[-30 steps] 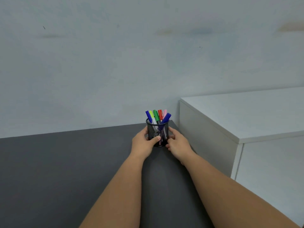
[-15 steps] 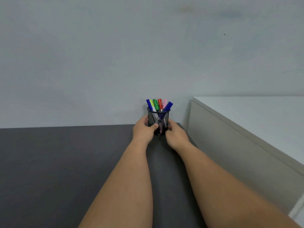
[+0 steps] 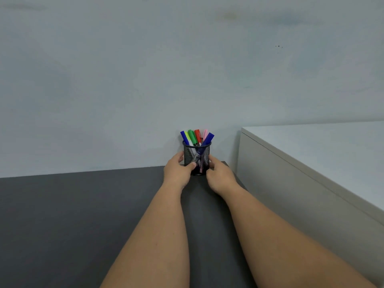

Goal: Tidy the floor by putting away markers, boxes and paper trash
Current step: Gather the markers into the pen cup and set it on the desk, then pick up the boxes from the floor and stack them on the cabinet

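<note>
Pale, faintly smudged wall (image 3: pixel 145 80) backs a matte dark-grey desk (image 3: pixel 72 215), with a smooth white cabinet (image 3: pixel 311 163) cut off at right. Against the wall stands a round black wire-mesh cup (image 3: pixel 197 157), its base hidden behind the thumbs. Blue, yellow, green, red and pink markers (image 3: pixel 196 137) stand inside, their barrels blurred through the mesh. Left hand (image 3: pixel 176 173) and right hand (image 3: pixel 221 176) curl around the cup's sides, grasping it.
</note>
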A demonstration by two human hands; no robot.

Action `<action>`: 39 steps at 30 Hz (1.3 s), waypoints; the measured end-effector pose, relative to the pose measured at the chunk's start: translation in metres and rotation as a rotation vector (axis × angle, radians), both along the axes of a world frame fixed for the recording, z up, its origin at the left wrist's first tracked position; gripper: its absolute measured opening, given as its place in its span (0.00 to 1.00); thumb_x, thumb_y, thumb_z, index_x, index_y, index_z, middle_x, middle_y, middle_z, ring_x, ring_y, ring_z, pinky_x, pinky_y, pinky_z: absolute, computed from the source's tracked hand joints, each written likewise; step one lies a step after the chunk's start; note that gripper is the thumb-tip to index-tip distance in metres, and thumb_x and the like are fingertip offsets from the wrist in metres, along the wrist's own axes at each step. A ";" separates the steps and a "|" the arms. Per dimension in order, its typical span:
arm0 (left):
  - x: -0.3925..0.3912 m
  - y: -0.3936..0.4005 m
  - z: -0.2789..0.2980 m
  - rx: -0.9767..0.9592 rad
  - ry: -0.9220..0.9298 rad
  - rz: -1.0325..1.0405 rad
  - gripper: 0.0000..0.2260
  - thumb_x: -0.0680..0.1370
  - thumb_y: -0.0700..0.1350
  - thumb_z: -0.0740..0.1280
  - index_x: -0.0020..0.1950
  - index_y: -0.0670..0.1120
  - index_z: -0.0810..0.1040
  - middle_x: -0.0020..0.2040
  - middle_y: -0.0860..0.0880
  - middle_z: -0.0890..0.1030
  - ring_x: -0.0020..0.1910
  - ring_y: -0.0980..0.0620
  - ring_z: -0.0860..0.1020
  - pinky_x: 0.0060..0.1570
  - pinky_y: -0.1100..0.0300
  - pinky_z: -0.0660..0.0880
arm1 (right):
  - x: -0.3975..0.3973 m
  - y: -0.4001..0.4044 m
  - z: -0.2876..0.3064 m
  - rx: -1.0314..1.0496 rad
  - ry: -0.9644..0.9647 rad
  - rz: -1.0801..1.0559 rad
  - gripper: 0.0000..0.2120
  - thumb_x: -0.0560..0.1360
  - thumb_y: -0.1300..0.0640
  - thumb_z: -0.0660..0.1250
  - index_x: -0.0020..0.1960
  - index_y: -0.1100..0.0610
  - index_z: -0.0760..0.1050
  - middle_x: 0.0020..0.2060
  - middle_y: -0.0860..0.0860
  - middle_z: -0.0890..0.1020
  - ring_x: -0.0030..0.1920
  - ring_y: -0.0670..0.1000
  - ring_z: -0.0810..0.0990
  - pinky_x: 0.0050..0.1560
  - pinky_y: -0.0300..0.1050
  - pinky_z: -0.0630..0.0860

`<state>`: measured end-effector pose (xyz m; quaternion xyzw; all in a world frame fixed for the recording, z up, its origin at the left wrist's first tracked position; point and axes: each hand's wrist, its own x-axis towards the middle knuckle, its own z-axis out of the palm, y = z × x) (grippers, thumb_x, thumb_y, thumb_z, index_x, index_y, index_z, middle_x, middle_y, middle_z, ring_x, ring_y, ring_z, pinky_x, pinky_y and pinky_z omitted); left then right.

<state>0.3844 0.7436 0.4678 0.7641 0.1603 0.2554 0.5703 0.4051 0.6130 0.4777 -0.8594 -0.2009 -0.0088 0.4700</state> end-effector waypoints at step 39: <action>-0.160 -0.473 0.212 0.752 -0.054 -0.616 0.10 0.78 0.48 0.67 0.58 0.51 0.80 0.63 0.51 0.77 0.60 0.51 0.74 0.54 0.59 0.68 | -0.224 -0.561 0.222 -0.214 -0.169 -0.547 0.19 0.79 0.57 0.58 0.69 0.56 0.71 0.66 0.54 0.74 0.63 0.55 0.74 0.61 0.45 0.71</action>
